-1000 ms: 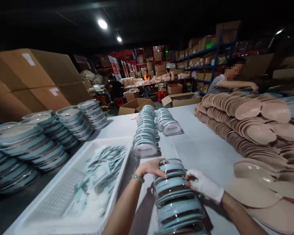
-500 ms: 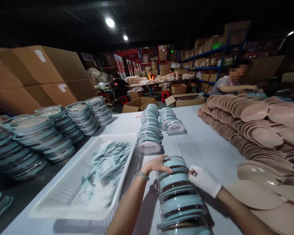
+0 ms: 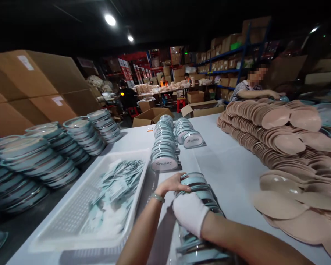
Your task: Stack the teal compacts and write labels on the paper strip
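Note:
A row of clear, rounded plastic cases with light-blue inserts (image 3: 194,179) runs toward me on the white table. My left hand (image 3: 174,185), bare with a bracelet at the wrist, grips the far end of this row, its thumb along the near side of the end cases. My right hand (image 3: 189,213), in a white glove, lies across the row just nearer to me, its back toward me and its fingers hidden. More cases (image 3: 163,163) stand in a row beyond, the front one lettered "beauty". A shorter row (image 3: 193,140) stands beside it.
Left of my arms sits a white plastic basket (image 3: 57,241) with light-blue packets (image 3: 121,187). Stacked cases (image 3: 35,154) line the left side. Beige bra cups (image 3: 281,198) are piled at right, with a person (image 3: 246,90) behind them. Open cartons (image 3: 151,116) stand beyond the table.
My right hand has moved left from the right side of the row to lie across its top. My left hand keeps its place at the far end. The view has shifted slightly.

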`<state>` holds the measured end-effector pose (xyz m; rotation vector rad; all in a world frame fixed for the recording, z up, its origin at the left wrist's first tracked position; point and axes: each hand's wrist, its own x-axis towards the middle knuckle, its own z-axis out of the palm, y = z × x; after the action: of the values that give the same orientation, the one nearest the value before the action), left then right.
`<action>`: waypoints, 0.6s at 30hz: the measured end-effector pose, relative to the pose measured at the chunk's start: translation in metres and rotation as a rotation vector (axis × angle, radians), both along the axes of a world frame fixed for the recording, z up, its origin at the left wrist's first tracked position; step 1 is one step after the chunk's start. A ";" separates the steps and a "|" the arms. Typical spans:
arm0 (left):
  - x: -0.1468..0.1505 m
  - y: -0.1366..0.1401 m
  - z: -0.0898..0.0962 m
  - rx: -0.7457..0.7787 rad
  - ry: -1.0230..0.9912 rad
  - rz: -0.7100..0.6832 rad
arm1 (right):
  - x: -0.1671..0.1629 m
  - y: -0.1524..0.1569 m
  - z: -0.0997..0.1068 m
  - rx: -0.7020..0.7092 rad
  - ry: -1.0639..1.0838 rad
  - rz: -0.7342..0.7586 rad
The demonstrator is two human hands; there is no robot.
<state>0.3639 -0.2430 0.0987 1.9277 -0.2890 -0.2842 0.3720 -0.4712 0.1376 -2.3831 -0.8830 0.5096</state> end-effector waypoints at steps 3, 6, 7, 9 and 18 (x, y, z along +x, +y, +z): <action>-0.004 0.002 0.002 -0.065 0.001 0.007 | 0.000 -0.011 0.005 0.006 0.030 -0.009; -0.005 0.002 0.003 -0.106 0.017 0.007 | -0.002 -0.036 -0.001 0.048 0.138 -0.072; -0.006 0.001 0.002 -0.113 0.020 0.010 | -0.005 -0.046 -0.009 0.066 0.183 -0.103; -0.006 -0.001 0.002 -0.116 0.022 0.019 | -0.017 -0.068 -0.032 0.098 0.264 -0.164; -0.006 -0.002 0.003 -0.073 0.029 0.025 | -0.036 -0.089 -0.050 0.146 0.290 -0.232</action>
<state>0.3574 -0.2446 0.1018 1.8525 -0.2530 -0.2809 0.3365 -0.5600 0.0875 -2.1718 -0.4916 0.6528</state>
